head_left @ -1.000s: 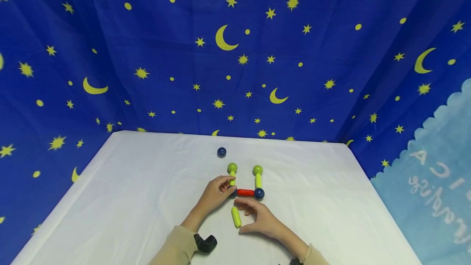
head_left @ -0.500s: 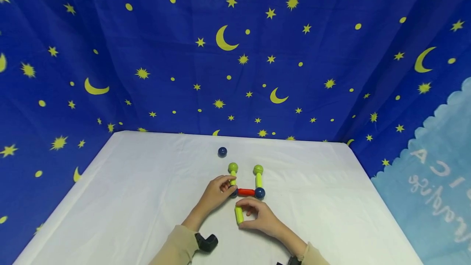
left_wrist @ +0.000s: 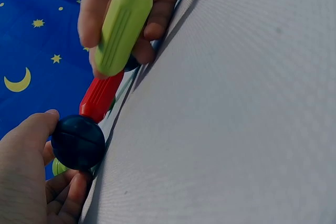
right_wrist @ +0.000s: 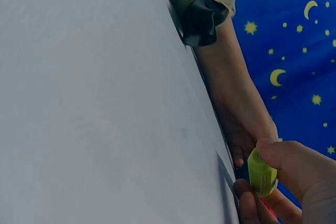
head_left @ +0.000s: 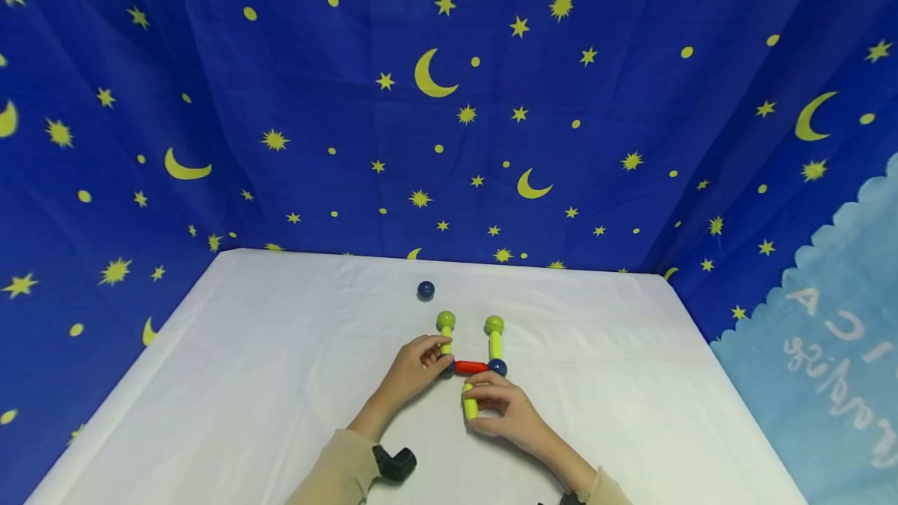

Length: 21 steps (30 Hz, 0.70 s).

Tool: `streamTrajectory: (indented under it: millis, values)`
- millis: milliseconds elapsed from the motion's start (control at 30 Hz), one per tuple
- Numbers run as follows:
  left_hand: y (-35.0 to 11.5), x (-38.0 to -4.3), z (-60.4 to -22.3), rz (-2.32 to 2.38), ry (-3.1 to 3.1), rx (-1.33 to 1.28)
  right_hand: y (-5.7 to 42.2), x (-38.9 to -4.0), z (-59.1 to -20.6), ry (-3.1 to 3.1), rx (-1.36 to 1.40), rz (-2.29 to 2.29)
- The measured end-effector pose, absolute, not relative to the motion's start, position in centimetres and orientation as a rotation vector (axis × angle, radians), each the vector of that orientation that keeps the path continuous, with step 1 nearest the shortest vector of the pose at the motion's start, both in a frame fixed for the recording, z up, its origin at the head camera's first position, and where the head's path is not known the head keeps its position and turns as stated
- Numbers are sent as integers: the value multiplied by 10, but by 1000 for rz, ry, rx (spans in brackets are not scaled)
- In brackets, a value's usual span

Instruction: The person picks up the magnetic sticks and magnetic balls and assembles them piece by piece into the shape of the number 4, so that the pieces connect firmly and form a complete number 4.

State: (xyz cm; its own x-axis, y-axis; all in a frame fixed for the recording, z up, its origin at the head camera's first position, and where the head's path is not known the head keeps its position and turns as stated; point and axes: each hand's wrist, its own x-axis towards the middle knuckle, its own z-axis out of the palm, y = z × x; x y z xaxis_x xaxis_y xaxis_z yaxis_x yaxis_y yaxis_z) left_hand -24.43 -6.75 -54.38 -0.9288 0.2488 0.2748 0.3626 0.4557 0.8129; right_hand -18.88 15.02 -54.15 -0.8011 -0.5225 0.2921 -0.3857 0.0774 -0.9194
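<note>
On the white table lies a U-shaped build of toy rods and balls: a red rod [head_left: 471, 368] runs between two dark blue balls, and a yellow-green rod with a green ball [head_left: 494, 324] extends back from each. My left hand [head_left: 410, 369] grips the left blue ball [left_wrist: 77, 142] between thumb and fingers, partly hiding it and the left green rod [head_left: 445, 340]. My right hand [head_left: 508, 411] pinches a loose yellow-green rod [left_wrist: 123, 32] by its ends, thumb at the near end. This rod is just in front of the right blue ball [head_left: 497, 368], apart from the build.
A separate dark blue ball [head_left: 426, 291] sits behind the build, towards the back of the white-covered table [head_left: 316, 318]. Blue cloth [head_left: 351, 100] with yellow moons and stars hangs around the table. A light blue lettered cloth [head_left: 835, 333] is at the right.
My right hand has closed on the loose yellow-green rod, picked it up, and moved it right and a little back towards the build. My left hand stays on the left blue ball.
</note>
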Motion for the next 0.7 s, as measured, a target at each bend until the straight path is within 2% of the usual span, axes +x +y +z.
streamTrajectory:
  millis: [700]
  values:
    - [-66,-247,-547,-1524,-2576,-531,185,-184,-540,2389,-853,-1919]
